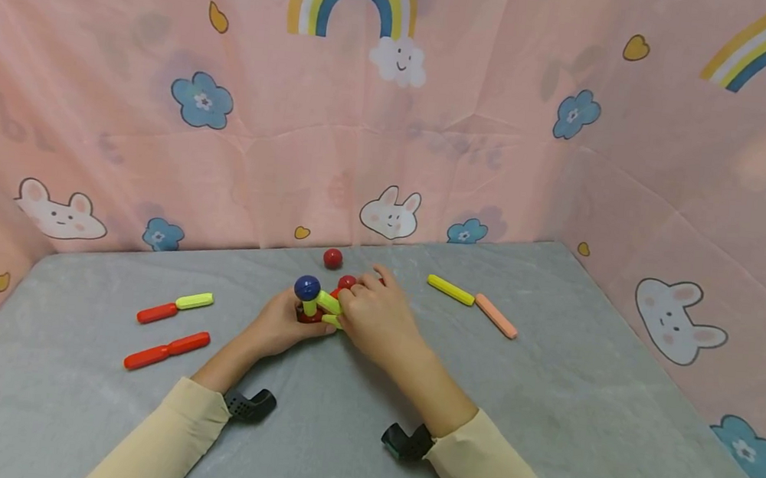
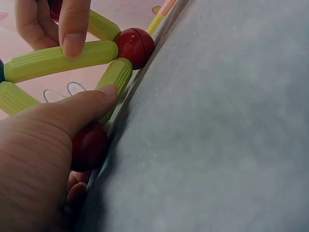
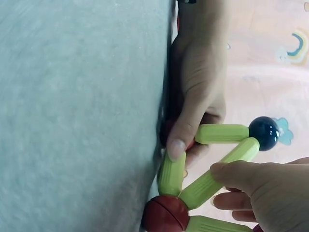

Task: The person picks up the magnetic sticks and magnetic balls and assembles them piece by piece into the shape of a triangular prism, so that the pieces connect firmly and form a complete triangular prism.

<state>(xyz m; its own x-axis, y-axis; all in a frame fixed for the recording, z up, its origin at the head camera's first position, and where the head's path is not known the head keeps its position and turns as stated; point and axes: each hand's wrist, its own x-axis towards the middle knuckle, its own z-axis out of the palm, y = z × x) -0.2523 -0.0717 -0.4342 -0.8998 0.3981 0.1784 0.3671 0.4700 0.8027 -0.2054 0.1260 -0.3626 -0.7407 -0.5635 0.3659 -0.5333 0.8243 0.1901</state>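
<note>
Yellow-green magnetic rods and balls form a joined frame between my hands. My left hand [image 1: 280, 328] grips its lower corner, fingers around a red ball [image 2: 90, 147] and thumb pressing on a short rod [image 3: 171, 174]. With thumb and fingers, my right hand [image 1: 378, 317] pinches a slanting yellow-green rod [image 3: 197, 189]. That rod runs from a dark blue ball [image 1: 307, 287] at the top to another red ball [image 2: 135, 48] near the table. In the head view, my right hand hides part of the frame.
A loose red ball [image 1: 333, 258] lies behind the frame. To the left are a red and yellow-green rod pair [image 1: 157, 313] and a red pair [image 1: 188, 343]. Yellow [image 1: 450, 290] and peach [image 1: 495, 316] rods lie right. A printed cloth wall [image 1: 261, 142] stands behind.
</note>
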